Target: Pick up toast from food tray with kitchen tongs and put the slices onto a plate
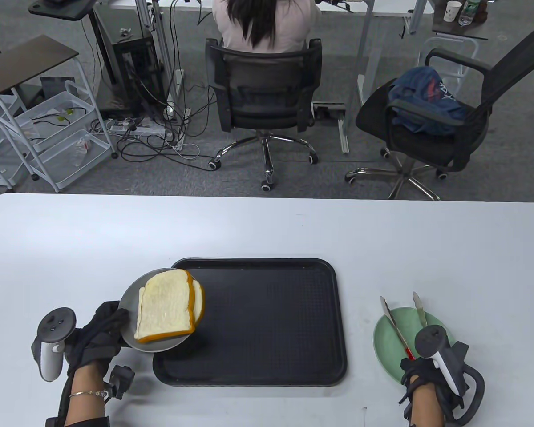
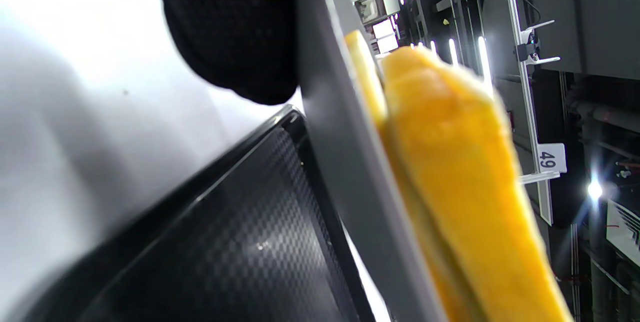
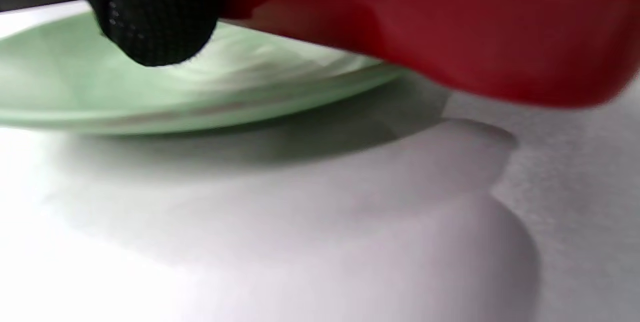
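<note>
My left hand (image 1: 109,322) grips the near-left rim of a grey plate (image 1: 129,299) and holds it tilted over the left corner of the black food tray (image 1: 267,320). Two toast slices (image 1: 167,307) lie stacked on that plate. The left wrist view shows the plate's edge (image 2: 350,172), the orange crusts of the toast (image 2: 450,162) and the tray (image 2: 225,242) below. My right hand (image 1: 417,368) grips the red handle of the kitchen tongs (image 1: 400,327). Their spread tips hold nothing and lie over a green plate (image 1: 385,344). The right wrist view shows the red tongs handle (image 3: 450,26) and the green plate (image 3: 100,96).
The tray's inside holds nothing. The white table (image 1: 267,231) runs wide around tray and plates. Beyond its far edge stand two office chairs (image 1: 264,102), one with a seated person, and a white wire cart (image 1: 49,138) at left.
</note>
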The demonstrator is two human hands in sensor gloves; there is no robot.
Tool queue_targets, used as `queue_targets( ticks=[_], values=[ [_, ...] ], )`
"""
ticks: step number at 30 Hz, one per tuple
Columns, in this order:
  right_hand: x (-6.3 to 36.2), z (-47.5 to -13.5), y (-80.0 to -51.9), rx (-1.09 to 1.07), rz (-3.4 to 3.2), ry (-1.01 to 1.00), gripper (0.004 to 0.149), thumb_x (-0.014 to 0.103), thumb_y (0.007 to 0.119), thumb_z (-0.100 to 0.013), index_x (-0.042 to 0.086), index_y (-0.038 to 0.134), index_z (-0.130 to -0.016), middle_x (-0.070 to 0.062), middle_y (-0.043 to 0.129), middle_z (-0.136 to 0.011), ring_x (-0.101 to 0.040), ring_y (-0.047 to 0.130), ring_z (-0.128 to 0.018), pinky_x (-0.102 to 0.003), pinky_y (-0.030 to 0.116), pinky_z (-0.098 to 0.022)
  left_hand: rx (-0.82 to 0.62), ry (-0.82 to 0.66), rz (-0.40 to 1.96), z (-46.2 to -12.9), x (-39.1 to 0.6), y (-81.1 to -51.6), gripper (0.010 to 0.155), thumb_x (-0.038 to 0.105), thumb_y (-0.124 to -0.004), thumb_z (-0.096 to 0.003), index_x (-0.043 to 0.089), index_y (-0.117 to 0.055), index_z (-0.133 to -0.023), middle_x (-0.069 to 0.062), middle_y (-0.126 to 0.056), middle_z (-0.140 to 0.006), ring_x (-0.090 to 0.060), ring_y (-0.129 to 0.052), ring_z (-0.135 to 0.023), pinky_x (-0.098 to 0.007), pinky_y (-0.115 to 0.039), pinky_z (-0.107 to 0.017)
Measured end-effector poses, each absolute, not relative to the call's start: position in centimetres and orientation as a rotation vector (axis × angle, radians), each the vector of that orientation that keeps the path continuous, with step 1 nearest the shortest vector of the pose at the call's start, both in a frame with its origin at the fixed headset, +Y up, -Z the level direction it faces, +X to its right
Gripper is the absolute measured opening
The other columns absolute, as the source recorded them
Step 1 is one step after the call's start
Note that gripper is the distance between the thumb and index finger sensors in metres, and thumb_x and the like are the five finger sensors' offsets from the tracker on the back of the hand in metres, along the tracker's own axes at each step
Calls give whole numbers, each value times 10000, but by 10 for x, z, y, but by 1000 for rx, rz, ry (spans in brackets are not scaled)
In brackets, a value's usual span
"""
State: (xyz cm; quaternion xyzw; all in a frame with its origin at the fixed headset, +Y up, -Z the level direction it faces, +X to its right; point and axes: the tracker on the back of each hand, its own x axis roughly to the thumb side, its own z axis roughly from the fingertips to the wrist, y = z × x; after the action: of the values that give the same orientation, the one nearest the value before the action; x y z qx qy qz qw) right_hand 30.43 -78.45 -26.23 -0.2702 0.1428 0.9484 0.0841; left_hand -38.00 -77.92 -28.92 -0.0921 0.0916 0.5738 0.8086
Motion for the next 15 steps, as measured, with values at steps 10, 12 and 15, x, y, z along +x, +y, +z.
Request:
queue_targets(
  ticks=[10,12,15],
  values=[
    [305,-259,-766,-747,2738,310,967,468,798,-398,-58,226,-974,-429,350,-970,-661,401,-766,-617,642,-429,-194,191,1236,-289,-380,-779,504,257,-599,-714,5,-477,-1134,-184,-862,-888,-227,-1048,-568,-221,-975,-411],
    [301,-257,-757,-716,2740,234,977,471,798,-397,-57,213,-974,-431,294,-976,-662,380,-777,-631,632,-435,-194,190,1239,-289,-380,-779,504,257,-598,-716,5,-475,-1135,-185,-861,-890,-227,-1048,-569,-222,-975,-412],
    [293,-257,-743,-661,2762,169,984,478,796,-398,-53,202,-976,-428,243,-983,-661,346,-795,-664,602,-455,-197,185,1242,-289,-380,-779,505,258,-598,-715,5,-474,-1135,-185,-861,-889,-227,-1048,-569,-221,-975,-412]
  ],
)
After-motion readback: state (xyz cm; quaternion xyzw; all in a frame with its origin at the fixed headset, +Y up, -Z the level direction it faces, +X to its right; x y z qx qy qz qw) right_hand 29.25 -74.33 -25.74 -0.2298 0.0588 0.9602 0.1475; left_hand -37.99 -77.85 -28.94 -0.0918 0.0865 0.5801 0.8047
